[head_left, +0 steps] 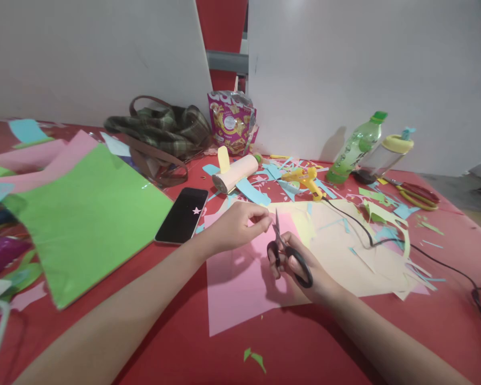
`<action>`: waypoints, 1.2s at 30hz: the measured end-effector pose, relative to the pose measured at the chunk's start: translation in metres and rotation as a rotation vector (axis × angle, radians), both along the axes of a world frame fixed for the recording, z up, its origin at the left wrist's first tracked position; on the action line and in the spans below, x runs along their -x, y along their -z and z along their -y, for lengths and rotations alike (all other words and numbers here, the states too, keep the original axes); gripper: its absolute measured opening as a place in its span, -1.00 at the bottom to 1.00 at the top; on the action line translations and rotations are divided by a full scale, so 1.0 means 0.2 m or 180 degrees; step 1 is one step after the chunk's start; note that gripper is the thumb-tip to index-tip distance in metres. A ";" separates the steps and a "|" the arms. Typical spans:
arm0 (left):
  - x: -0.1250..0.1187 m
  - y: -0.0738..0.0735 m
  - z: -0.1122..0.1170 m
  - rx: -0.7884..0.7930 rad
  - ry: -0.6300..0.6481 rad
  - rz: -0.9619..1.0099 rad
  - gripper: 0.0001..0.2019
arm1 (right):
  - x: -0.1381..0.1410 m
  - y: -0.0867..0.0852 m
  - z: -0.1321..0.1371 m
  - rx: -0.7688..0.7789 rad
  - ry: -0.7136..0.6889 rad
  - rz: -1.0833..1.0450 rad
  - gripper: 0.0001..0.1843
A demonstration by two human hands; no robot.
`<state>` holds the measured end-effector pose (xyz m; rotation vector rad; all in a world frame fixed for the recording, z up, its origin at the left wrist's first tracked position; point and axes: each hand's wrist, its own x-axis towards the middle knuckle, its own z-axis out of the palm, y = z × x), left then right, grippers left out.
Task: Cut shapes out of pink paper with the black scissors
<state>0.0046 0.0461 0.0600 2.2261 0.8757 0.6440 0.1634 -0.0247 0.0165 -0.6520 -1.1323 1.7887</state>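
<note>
My right hand (300,262) grips black-handled scissors (279,235), its fingers through the loops and the slightly parted blades pointing up and away. Just left of the blades, my left hand (240,227) is closed in a pinch on a tiny piece of pink paper (271,226), mostly hidden by the fingertips. Beneath both hands lies a pink sheet (232,299), partly over cream paper (336,272). A small pink star (196,210) rests on the black-screened phone (180,219) left of my left hand.
Beyond my hands lie a cardboard tube (240,172) with paper flaps, a yellow glue gun (307,179) with a black cord, and blue scraps. Green sheets (92,214) cover the left. A bag (164,128), snack pouch (232,123), green bottle (356,147) and red-and-yellow-handled tool (419,195) stand or lie farther back.
</note>
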 end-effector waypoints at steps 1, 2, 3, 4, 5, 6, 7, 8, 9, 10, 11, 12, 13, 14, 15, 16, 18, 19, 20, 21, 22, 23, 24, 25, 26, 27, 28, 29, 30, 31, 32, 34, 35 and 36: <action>0.00 0.00 0.00 -0.0001 0.0007 -0.0021 -0.76 | 0.00 0.00 0.00 0.0009 -0.0008 0.0000 -0.66; 0.00 0.00 0.00 0.0001 0.0011 -0.0039 -0.76 | 0.00 0.00 0.00 0.0015 -0.0014 -0.0002 -0.65; 0.00 0.00 0.00 0.0004 0.0012 -0.0053 -0.76 | 0.00 0.00 0.00 0.0026 -0.0023 -0.0004 -0.65; 0.00 0.00 0.00 0.0010 0.0011 -0.0063 -0.76 | 0.00 0.01 0.00 0.0037 -0.0026 -0.0008 -0.65; 0.00 -0.01 0.00 0.0013 0.0011 -0.0069 -0.76 | 0.00 0.01 0.00 0.0044 -0.0028 -0.0008 -0.65; 0.00 -0.01 -0.01 0.0015 0.0016 -0.0074 -0.76 | 0.00 0.01 0.00 0.0050 -0.0025 -0.0001 -0.65; 0.00 -0.01 -0.01 0.0019 0.0026 -0.0081 -0.76 | 0.00 0.01 0.00 0.0053 -0.0028 0.0014 -0.65; 0.00 -0.01 -0.01 0.0026 0.0041 -0.0092 -0.77 | 0.00 0.01 0.00 0.0052 -0.0025 0.0032 -0.65; 0.01 -0.01 -0.01 0.0032 0.0055 -0.0104 -0.77 | 0.00 0.02 0.00 0.0052 -0.0020 0.0055 -0.65; 0.01 -0.01 -0.01 0.0037 0.0065 -0.0116 -0.77 | 0.00 0.02 0.00 0.0047 -0.0012 0.0081 -0.65; 0.01 -0.02 -0.01 0.0042 0.0069 -0.0128 -0.78 | 0.00 0.02 0.00 0.0047 -0.0007 0.0115 -0.65; 0.01 -0.02 -0.01 0.0044 0.0067 -0.0141 -0.78 | 0.00 0.02 0.00 0.0050 0.0006 0.0151 -0.66; 0.01 -0.02 -0.01 0.0041 0.0060 -0.0150 -0.78 | -0.01 0.02 0.00 0.0047 0.0013 0.0183 -0.66; 0.01 -0.02 -0.01 0.0037 0.0052 -0.0158 -0.78 | -0.01 0.02 0.00 0.0042 0.0019 0.0210 -0.66; 0.01 -0.03 -0.01 0.0038 0.0048 -0.0163 -0.79 | 0.00 0.02 0.00 0.0034 0.0024 0.0230 -0.66; 0.01 -0.03 -0.01 0.0039 0.0046 -0.0166 -0.78 | 0.00 0.02 0.00 0.0024 0.0031 0.0241 -0.66; 0.01 -0.04 -0.01 0.0065 0.0058 -0.0182 -0.77 | 0.00 0.02 0.00 -0.0005 0.0058 0.0251 -0.66; 0.01 -0.04 -0.01 0.0083 0.0063 -0.0197 -0.77 | 0.00 0.02 0.00 -0.0013 0.0064 0.0264 -0.66; 0.01 -0.04 -0.01 0.0103 0.0062 -0.0214 -0.76 | 0.00 0.02 0.00 -0.0016 0.0072 0.0277 -0.66; 0.01 -0.05 0.00 0.0124 0.0057 -0.0232 -0.76 | -0.01 0.02 0.00 -0.0018 0.0069 0.0291 -0.66; 0.01 -0.05 0.00 0.0144 0.0049 -0.0247 -0.76 | -0.01 0.02 0.00 -0.0017 0.0065 0.0305 -0.66; 0.02 -0.05 0.00 0.0166 0.0041 -0.0255 -0.76 | -0.01 0.02 0.00 -0.0011 0.0060 0.0313 -0.66; 0.02 -0.05 0.00 0.0188 0.0029 -0.0252 -0.76 | -0.01 0.02 0.00 -0.0002 0.0050 0.0318 -0.65; 0.02 -0.05 0.00 0.0215 0.0022 -0.0241 -0.76 | -0.01 0.02 0.00 0.0008 0.0047 0.0318 -0.65; 0.02 -0.05 0.00 0.0242 0.0010 -0.0222 -0.76 | -0.01 0.02 0.00 0.0025 0.0046 0.0315 -0.64; 0.02 -0.05 0.00 0.0271 -0.0001 -0.0196 -0.76 | -0.01 0.02 0.00 0.0044 0.0038 0.0310 -0.63; 0.02 -0.05 0.00 0.0301 -0.0016 -0.0166 -0.76 | -0.01 0.03 0.00 0.0060 0.0033 0.0300 -0.63; 0.02 -0.05 0.00 0.0335 -0.0030 -0.0141 -0.76 | -0.01 0.03 0.00 0.0069 0.0025 0.0292 -0.63; 0.02 -0.05 0.00 0.0368 -0.0036 -0.0119 -0.76 | -0.01 0.03 0.00 0.0073 0.0021 0.0286 -0.63; 0.02 -0.05 0.00 0.0399 -0.0035 -0.0097 -0.77 | -0.01 0.03 0.00 0.0073 0.0021 0.0278 -0.63; 0.02 -0.05 0.00 0.0427 -0.0026 -0.0078 -0.77 | -0.01 0.02 0.00 0.0066 0.0019 0.0266 -0.63; 0.01 -0.05 0.00 0.0464 -0.0006 -0.0031 -0.78 | 0.00 0.02 0.00 0.0067 0.0016 0.0221 -0.63; 0.01 -0.04 0.00 0.0471 0.0001 -0.0010 -0.78 | 0.00 0.01 0.00 0.0075 0.0008 0.0193 -0.63; 0.01 -0.04 0.00 0.0475 0.0004 0.0007 -0.78 | 0.00 0.01 0.00 0.0083 -0.0003 0.0166 -0.62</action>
